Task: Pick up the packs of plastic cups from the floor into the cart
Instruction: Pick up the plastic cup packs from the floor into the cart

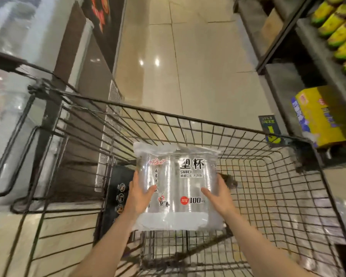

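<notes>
While both hands hold it, the clear plastic pack of see-through cups (177,186) hangs over the black wire shopping cart (278,196). The left hand (137,193) grips one side, thumb on the front. The right hand (218,196) grips the other side. I think this pack is almost in. The tan tiled floor (198,66) shows no more packs.

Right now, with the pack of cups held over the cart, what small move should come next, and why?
Probably lower it straight down and let go. The pack of cups is held between the left hand and the right hand, already inside the cart rim and above its wire floor.
</notes>
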Available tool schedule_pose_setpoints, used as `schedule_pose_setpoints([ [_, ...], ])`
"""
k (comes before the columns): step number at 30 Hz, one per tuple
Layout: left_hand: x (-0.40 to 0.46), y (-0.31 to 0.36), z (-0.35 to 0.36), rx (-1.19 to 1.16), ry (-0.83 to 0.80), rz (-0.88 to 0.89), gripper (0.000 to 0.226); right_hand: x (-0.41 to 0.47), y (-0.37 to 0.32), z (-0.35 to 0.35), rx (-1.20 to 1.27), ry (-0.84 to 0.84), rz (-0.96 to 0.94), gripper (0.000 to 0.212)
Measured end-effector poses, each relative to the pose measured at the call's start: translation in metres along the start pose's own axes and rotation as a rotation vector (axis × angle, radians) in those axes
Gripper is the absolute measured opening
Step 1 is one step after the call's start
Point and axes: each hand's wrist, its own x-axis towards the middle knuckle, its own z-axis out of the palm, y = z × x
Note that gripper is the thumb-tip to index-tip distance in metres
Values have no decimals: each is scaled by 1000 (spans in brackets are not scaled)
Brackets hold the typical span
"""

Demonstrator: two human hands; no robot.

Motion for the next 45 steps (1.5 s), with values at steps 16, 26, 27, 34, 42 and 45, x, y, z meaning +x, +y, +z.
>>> schedule_pose_setpoints([
  [16, 2, 5, 16, 636, 215, 266, 63, 12, 11, 2, -34, -19, -4, 88],
  [26, -31, 142, 21, 726, 34, 691, 58, -65, -8, -99, -357, 227, -175, 69],
  [27, -39, 161, 28, 738, 18, 733, 59, -76, -6, -113, -347, 266, -178, 68],
  [34, -125, 265, 111, 770, -136, 1036, 52, -169, 56, -212, -303, 495, -78, 64],
  [42, -272, 312, 258, 763, -332, 1335, 51, -328, 193, -295, -148, 783, 109, 58],
  [45, -343, 308, 323, 761, -414, 1404, 51, -389, 261, -315, -102, 858, 176, 60],
])
